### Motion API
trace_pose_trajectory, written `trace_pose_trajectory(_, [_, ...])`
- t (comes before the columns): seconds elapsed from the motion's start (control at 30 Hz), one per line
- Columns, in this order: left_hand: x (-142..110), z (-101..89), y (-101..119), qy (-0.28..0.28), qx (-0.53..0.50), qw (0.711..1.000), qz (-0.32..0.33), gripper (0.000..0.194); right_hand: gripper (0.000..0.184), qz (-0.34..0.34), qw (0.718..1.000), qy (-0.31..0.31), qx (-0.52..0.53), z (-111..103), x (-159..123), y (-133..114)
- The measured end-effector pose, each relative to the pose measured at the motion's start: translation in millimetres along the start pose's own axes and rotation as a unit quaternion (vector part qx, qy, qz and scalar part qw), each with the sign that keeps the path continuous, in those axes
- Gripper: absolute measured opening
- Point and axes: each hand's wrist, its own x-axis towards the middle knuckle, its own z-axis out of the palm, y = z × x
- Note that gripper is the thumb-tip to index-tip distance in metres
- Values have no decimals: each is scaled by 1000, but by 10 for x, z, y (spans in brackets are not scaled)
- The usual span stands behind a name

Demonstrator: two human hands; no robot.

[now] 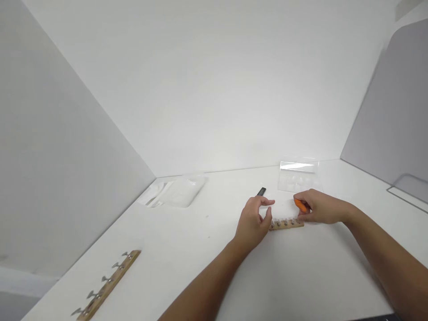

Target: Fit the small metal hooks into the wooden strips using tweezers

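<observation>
A short wooden strip (286, 226) with several small metal fittings in a row lies flat on the white table between my hands. At its left end is my left hand (253, 224), thumb and forefinger apart; whether the thumb touches the strip I cannot tell. My right hand (317, 206) is closed around a small orange object (300, 205) above the strip's right end. Most of that object is covered by the fingers, so its kind does not show. Just beyond my left fingers lies a black, narrow object (261, 191), partly hidden by the hand.
A longer wooden rail (112, 281) with several metal hooks lies at the lower left. Clear plastic bags (182, 191) rest by the back left corner. Behind my right hand stands a transparent plastic case (297, 177). A wire frame (406, 196) is by the right panel.
</observation>
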Motion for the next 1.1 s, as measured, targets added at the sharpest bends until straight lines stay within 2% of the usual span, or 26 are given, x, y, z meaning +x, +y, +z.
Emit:
trace_pose_trajectory(0.63, [15, 21, -8, 6, 6, 1000, -20, 13, 37, 10, 999, 14, -48, 43, -13, -48])
trace_pose_trajectory(0.77, [19, 18, -12, 3, 8, 999, -32, 11, 34, -6, 1000, -2, -29, 19, -6, -29])
trace_pose_trajectory(0.93, [25, 11, -24, 4, 15, 1000, -23, 11, 21, -34, 999, -33, 9, -47, 8, 33])
trace_pose_trajectory(1.1, [23, 9, -18, 2, 13, 1000, -16, 10, 20, -56, 995, -63, 54, -127, -16, 128])
